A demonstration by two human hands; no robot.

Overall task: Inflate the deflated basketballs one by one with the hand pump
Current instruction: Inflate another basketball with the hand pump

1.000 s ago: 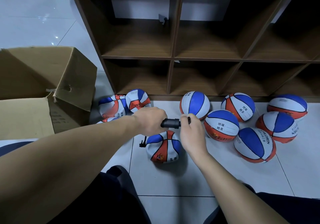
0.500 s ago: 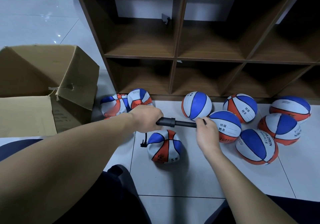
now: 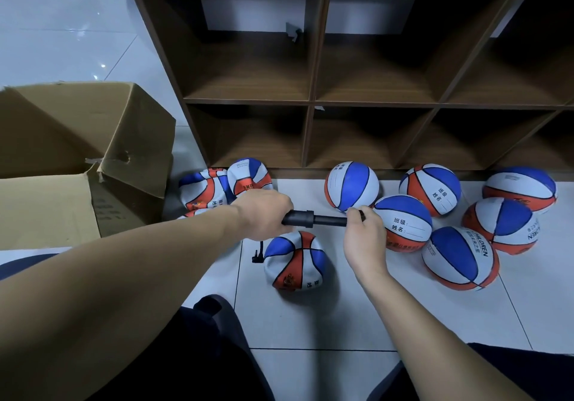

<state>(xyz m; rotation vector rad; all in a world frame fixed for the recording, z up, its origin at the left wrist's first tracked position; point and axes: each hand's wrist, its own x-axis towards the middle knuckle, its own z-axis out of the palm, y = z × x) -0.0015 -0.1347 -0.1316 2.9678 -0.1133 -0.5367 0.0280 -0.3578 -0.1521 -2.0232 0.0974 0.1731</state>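
A black hand pump is held level above the floor. My left hand grips its barrel, and my right hand grips the handle at the right end, with the rod partly drawn out. Below the pump lies a wrinkled, part-flat red, white and blue basketball. The pump's short black hose hangs down to that ball's left side. Deflated balls are heaped at the left by the shelf. Several round, full balls sit at the right.
A dark wooden cubby shelf with bare compartments stands right behind the balls. An open cardboard box sits on the floor at the left. My knees in dark trousers are at the bottom edge, on white floor tiles.
My right hand first pulled the handle out to the right, drawing the rod long, and has now pushed it partway back in. My left hand stays on the barrel.
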